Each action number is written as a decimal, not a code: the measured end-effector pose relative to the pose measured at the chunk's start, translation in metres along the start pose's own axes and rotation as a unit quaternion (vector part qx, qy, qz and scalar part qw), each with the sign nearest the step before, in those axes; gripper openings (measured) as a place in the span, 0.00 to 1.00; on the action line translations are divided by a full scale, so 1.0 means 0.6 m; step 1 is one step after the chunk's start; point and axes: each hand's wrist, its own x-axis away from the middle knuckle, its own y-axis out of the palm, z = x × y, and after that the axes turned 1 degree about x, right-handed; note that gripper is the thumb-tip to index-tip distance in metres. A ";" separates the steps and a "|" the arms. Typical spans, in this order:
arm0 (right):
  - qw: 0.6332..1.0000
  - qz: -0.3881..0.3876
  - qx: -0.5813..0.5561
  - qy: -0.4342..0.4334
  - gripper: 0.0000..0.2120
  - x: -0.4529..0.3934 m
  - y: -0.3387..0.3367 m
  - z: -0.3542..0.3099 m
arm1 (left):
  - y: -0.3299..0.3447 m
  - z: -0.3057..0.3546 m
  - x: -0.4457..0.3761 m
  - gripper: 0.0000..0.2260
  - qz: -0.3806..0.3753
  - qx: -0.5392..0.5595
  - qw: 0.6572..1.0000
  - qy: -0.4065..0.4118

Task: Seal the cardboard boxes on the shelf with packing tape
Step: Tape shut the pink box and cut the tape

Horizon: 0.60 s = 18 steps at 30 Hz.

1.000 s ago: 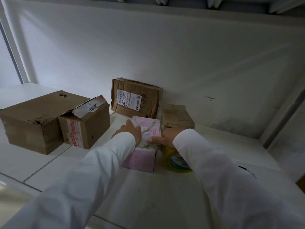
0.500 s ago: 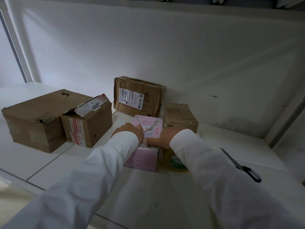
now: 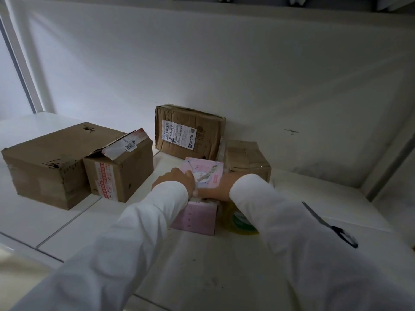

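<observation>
Both hands, left hand (image 3: pixel 174 181) and right hand (image 3: pixel 219 190), press flat on the flowered pink box (image 3: pixel 203 176).

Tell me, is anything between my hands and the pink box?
Nothing visible. Both the left hand and the right hand already rest on the pink box; the tape roll sits beside it under your right sleeve.
</observation>
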 end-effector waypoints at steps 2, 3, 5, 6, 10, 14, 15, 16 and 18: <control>1.000 -0.007 0.002 -0.008 0.40 -0.005 0.000 -0.006 | -0.002 0.000 0.002 0.23 -0.002 0.003 1.000 -0.004; 1.000 -0.012 0.004 -0.009 0.38 0.001 -0.005 -0.001 | -0.003 0.001 0.005 0.23 -0.001 0.003 1.000 -0.004; 1.000 -0.019 -0.002 0.001 0.27 0.017 -0.021 0.021 | -0.005 0.003 0.013 0.24 0.003 0.003 1.000 -0.002; 1.000 -0.020 -0.011 0.012 0.17 0.021 -0.027 0.033 | -0.005 0.003 0.015 0.24 0.004 0.001 1.000 0.000; 0.999 -0.023 -0.033 0.016 0.14 0.022 -0.033 0.047 | -0.005 0.004 0.013 0.24 -0.001 0.001 1.000 -0.002; 0.998 -0.001 -0.058 0.013 0.19 0.020 -0.028 0.044 | -0.005 0.002 0.013 0.24 -0.007 -0.002 1.000 -0.004; 0.998 0.000 -0.055 0.019 0.18 0.020 -0.026 0.046 | -0.006 0.001 0.012 0.24 -0.013 0.001 1.000 -0.004; 0.999 0.002 -0.049 0.023 0.18 0.018 -0.026 0.050 | -0.007 0.000 0.009 0.24 -0.019 0.007 1.000 -0.004; 0.999 0.001 -0.032 0.018 0.18 0.023 -0.029 0.059 | -0.010 -0.005 0.004 0.26 -0.037 0.025 0.999 -0.011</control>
